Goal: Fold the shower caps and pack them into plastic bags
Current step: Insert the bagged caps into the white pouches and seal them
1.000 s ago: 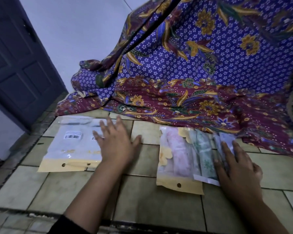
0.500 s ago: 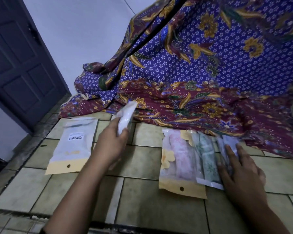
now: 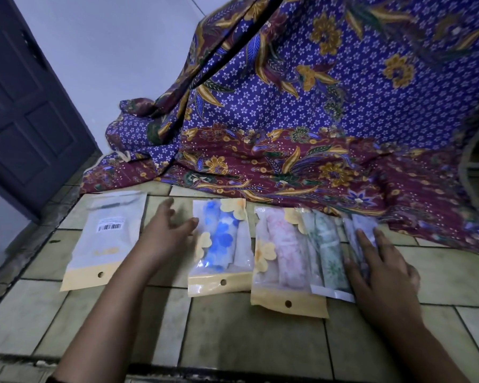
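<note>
Several plastic bags lie in a row on the tiled floor. A bag with a blue-flowered folded shower cap lies in the middle, just right of my left hand, which hovers open beside its left edge. Further right sits a bag with a pink cap, overlapped by a bag with a green-patterned cap. My right hand rests flat, fingers spread, on a pale purple packed bag at the right end. A white bag with a barcode label, face down, lies at the left.
A large purple and maroon batik cloth drapes down from the back onto the floor behind the bags. A dark door stands at the left beside a pale wall. The tiled floor has a dark step edge along the bottom.
My left hand lifted a bag off the white stack at the left, carried it right and laid it flat on the floor as the blue-cap bag. My right hand stayed on the right-end bag.
</note>
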